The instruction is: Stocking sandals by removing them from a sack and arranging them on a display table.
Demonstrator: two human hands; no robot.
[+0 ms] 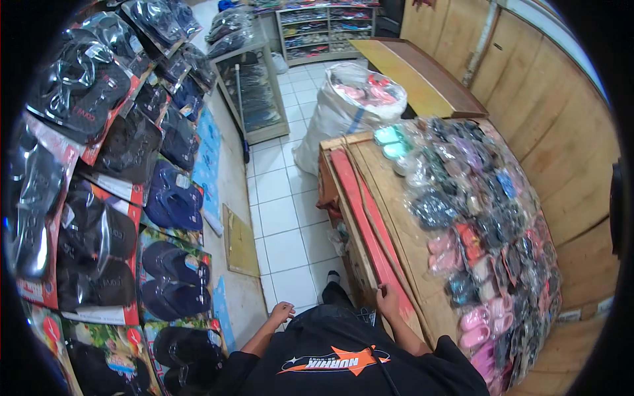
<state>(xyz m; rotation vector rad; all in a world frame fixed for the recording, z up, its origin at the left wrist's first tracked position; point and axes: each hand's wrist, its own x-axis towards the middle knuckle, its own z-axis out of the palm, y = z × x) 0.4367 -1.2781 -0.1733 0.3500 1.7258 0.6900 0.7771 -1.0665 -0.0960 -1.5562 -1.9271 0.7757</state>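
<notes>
My left hand [283, 314] hangs in front of my body at the left, over the white tiled floor, its fingers curled; whether it holds anything cannot be told. My right hand [388, 300] rests at the edge of a wooden table [391, 198], beside a red board [369, 218] that lies along that edge. No object shows in it, but its fingers are partly hidden. On the table lie many pairs of small sandals and clogs in clear plastic, among them mint-green clogs [394, 142] and pink clogs [475, 326].
Packaged flip-flops [173, 195] cover the left wall. A narrow tiled aisle [285, 247] runs ahead between wall and table. A large white sack [324, 106] of wrapped footwear stands past the table, with a glass-fronted cabinet [252, 91] opposite and shelves [327, 29] behind.
</notes>
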